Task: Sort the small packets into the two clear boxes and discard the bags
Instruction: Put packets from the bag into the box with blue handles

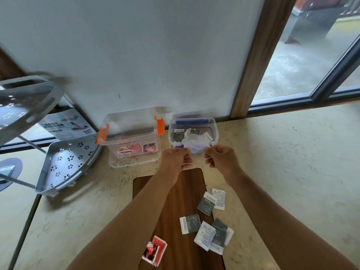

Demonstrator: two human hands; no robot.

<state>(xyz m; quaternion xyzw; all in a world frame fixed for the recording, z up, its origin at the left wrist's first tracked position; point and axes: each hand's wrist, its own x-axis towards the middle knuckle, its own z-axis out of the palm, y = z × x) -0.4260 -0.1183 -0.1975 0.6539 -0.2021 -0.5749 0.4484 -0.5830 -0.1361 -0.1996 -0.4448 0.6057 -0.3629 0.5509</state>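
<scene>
Fingers of both hands pinch a clear bag.
Bag stretched between left hand and right hand, just over the blue box (packets inside).

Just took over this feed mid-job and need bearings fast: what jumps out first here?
Both hands, left and right, pinch a clear bag stretched between them at centre, in front of the blue-latched box of dark packets. Left of that box stands the orange-latched box holding red packets. Nearer the person, loose grey and white packets and one red packet lie on the counter.
</scene>
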